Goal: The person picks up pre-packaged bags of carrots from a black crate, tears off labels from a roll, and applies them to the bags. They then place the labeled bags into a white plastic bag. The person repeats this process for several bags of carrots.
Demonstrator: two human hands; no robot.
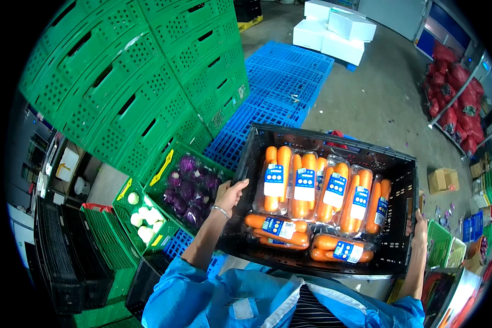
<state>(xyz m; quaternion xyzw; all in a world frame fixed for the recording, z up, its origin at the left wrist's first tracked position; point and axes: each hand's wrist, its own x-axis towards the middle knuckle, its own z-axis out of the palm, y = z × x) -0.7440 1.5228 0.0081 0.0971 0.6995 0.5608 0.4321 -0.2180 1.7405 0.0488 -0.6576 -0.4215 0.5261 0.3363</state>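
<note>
A black plastic crate [332, 136] is held in front of my body, tilted a little in the view. My left hand [229, 196] grips its left end, thumb over the rim, with a bracelet at the wrist. At the opposite end, my right hand [420, 228] holds the crate by its side, the fingers showing through the handhold. Inside lie several clear packs of carrots [304, 186] with blue and white labels. Most packs stand in a row at the back; a sideways pack [276, 231] and another pack [342, 249] lie at the front.
Tall stacked green crates [119, 82] rise at the left. Below them are a crate of purple cabbages [187, 188] and one of pale round vegetables [145, 221]. Blue plastic pallets [287, 78] cover floor ahead. White boxes [332, 30] and red mesh sacks [455, 94] stand farther off.
</note>
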